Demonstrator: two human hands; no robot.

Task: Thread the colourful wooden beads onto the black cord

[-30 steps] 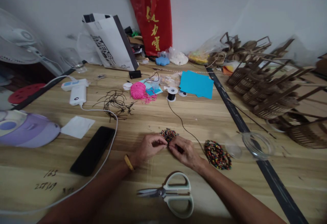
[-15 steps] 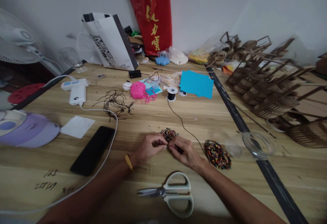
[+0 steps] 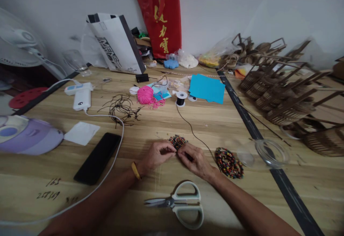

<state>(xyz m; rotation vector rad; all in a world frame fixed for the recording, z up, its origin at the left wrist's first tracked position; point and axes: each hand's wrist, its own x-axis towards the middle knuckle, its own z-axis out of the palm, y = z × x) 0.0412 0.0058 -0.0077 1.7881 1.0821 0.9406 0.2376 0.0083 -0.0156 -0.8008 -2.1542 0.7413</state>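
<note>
My left hand [image 3: 157, 155] and my right hand [image 3: 195, 160] meet fingertip to fingertip over the wooden table [image 3: 209, 124], both pinched closed. Between them runs a thin black cord [image 3: 192, 130] that leads back to a small spool [image 3: 181, 98]. What the left fingers pinch is too small to name. A small pile of coloured beads [image 3: 176, 141] lies just beyond my fingers. A larger pile of coloured beads [image 3: 228, 162] lies to the right of my right wrist. White-handled scissors [image 3: 178, 203] lie between my forearms.
A black phone [image 3: 98, 159], a white charging cable [image 3: 107, 173] and power bank [image 3: 82, 99] lie at left. Tangled black cord [image 3: 122, 108], pink yarn [image 3: 146, 95] and blue paper [image 3: 206, 89] sit farther back. A clear jar [image 3: 268, 153] and wooden frames [image 3: 285, 92] fill the right.
</note>
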